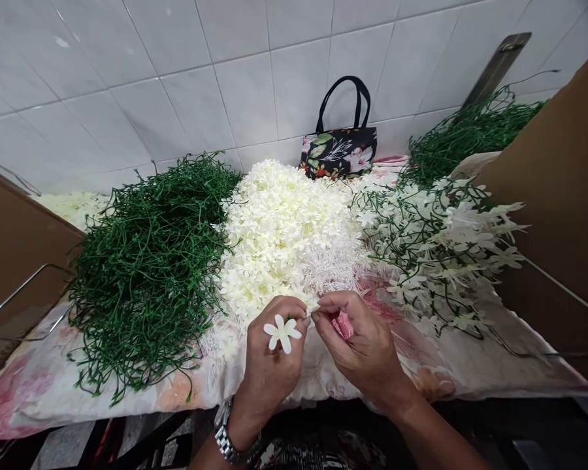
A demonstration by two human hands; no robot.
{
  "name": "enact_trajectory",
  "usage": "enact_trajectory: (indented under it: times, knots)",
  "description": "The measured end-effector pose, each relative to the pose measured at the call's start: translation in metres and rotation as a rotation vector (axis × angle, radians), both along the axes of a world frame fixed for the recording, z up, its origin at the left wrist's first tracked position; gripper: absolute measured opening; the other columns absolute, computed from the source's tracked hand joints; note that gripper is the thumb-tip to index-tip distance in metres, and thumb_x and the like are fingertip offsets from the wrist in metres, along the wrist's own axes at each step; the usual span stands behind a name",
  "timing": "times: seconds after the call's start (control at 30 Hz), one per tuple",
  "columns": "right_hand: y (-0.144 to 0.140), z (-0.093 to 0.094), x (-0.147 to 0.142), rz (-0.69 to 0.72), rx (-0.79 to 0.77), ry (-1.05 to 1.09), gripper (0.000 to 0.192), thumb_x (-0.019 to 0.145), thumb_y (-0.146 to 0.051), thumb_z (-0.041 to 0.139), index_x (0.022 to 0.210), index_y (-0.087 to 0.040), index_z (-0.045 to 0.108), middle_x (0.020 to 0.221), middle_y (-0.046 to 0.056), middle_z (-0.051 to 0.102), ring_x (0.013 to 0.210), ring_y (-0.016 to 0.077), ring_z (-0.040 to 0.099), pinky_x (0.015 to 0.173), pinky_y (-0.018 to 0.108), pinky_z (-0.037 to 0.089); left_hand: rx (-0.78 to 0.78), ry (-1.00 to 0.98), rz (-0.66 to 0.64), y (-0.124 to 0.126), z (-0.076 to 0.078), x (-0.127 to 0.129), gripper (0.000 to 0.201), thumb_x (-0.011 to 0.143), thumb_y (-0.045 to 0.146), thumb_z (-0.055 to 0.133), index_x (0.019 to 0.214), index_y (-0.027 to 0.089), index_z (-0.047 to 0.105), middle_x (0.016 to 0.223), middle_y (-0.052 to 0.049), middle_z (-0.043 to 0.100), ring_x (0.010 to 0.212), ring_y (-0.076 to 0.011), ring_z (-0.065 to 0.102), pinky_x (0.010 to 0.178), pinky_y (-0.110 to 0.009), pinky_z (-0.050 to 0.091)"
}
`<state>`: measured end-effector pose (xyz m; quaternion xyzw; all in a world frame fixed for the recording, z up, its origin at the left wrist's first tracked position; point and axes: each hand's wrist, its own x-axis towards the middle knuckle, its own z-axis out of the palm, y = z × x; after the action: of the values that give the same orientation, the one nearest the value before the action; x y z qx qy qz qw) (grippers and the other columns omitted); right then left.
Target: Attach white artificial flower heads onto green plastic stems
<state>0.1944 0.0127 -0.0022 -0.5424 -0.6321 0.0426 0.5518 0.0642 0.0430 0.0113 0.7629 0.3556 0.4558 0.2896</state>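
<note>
My left hand [273, 359] is closed, with a white artificial flower [283, 333] standing out over the back of its fingers; the stem is mostly hidden in the grip. At its fingertips a small white flower piece [312, 307] meets my right hand [365, 352], whose thumb and forefinger pinch it. Something pink and woven [343, 324] shows inside the curl of the right fingers. Just beyond both hands lies a heap of loose cream-white blossoms [279, 222], with thin white stamen-like strands [330, 264] at its right side.
Bare green plastic stems [151, 274] are piled on the left. Stems with white flowers [451, 248] lie on the right, more green stems [470, 134] behind them. A floral handbag [340, 152] stands by the tiled wall [240, 98]. Cardboard [558, 215] flanks the flowered cloth [102, 398].
</note>
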Motion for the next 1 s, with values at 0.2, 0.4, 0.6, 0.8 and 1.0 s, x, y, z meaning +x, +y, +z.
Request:
enact_trajectory:
  times: [0.2,0.4,0.6,0.8,1.0]
  knots:
    - [-0.005,-0.002,-0.003,0.014,-0.003,0.017,0.014,0.08,-0.009,0.049,0.084,-0.022,0.05,0.065,-0.003,0.059,0.055,0.0095,0.058,0.053,0.019,0.05,0.163,0.136,-0.084,-0.009,-0.008,-0.007,0.023,0.079,0.0,0.045,0.088,0.019,0.054,0.086,-0.007,0.064,0.084,-0.0168,0.061,0.073,-0.027,0.05]
    - [-0.014,-0.006,0.0,0.084,-0.056,0.045,0.012,0.082,-0.012,0.051,0.089,-0.021,0.053,0.067,-0.003,0.061,0.056,0.0096,0.06,0.054,0.019,0.05,0.017,0.088,-0.087,-0.016,-0.008,-0.015,0.018,0.081,0.006,0.05,0.088,0.019,0.059,0.083,-0.005,0.068,0.079,-0.0159,0.065,0.071,-0.025,0.052]
    - [-0.02,-0.011,-0.001,0.146,-0.071,0.019,0.012,0.084,-0.013,0.052,0.093,-0.021,0.054,0.072,0.0,0.062,0.059,0.0112,0.061,0.054,0.021,0.051,-0.305,-0.128,-0.002,-0.016,-0.012,-0.013,0.008,0.078,0.013,0.059,0.073,0.017,0.064,0.07,-0.002,0.068,0.069,-0.0153,0.063,0.066,-0.025,0.051]
    - [-0.023,-0.006,0.001,0.242,-0.117,0.029,0.01,0.086,-0.023,0.054,0.097,-0.022,0.055,0.078,0.002,0.062,0.065,0.0136,0.061,0.058,0.024,0.052,-0.423,-0.356,-0.03,-0.016,-0.02,-0.015,0.009,0.076,0.017,0.064,0.067,0.017,0.064,0.065,-0.001,0.06,0.066,-0.0147,0.057,0.064,-0.026,0.046]
    - [-0.022,-0.008,-0.005,0.285,-0.058,-0.023,0.024,0.087,-0.026,0.056,0.111,-0.022,0.054,0.095,0.008,0.064,0.088,0.0194,0.063,0.072,0.032,0.055,-0.429,-0.413,0.018,-0.022,-0.029,-0.017,0.008,0.077,0.022,0.066,0.07,0.02,0.066,0.07,-0.001,0.059,0.069,-0.0154,0.055,0.064,-0.027,0.044]
